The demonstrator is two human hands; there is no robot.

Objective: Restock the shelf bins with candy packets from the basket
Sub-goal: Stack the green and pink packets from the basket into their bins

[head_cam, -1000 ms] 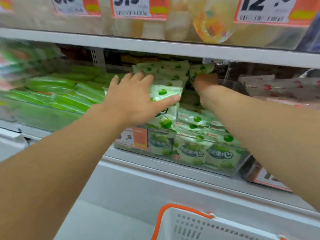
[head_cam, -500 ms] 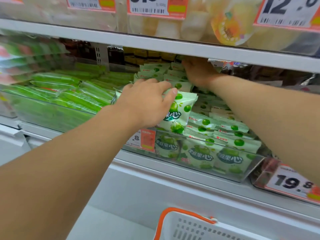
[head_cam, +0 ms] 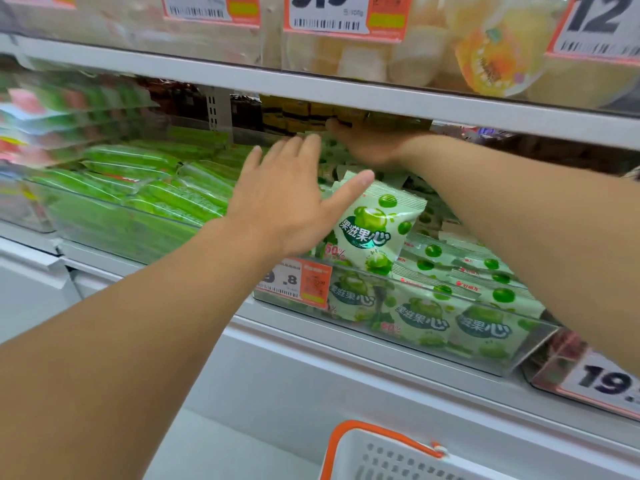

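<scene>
Now the shelf (head_cam: 346, 95) fills the view, its clear bin (head_cam: 512, 355) packed with green candy packets. Your left hand (head_cam: 287, 199) has let go since half a second ago: fingers (head_cam: 277, 154) straight and spread, thumb touching the upright packet (head_cam: 374, 230) it gripped before. That packet leans on the bin's pile, pale green with green fruit print. Your right hand (head_cam: 367, 147) has reached deeper under the upper shelf; its fingers are hidden, so grip cannot be told. Left bins are blurred. Basket (head_cam: 391, 455), white with orange rim, is cut off at the bottom.
</scene>
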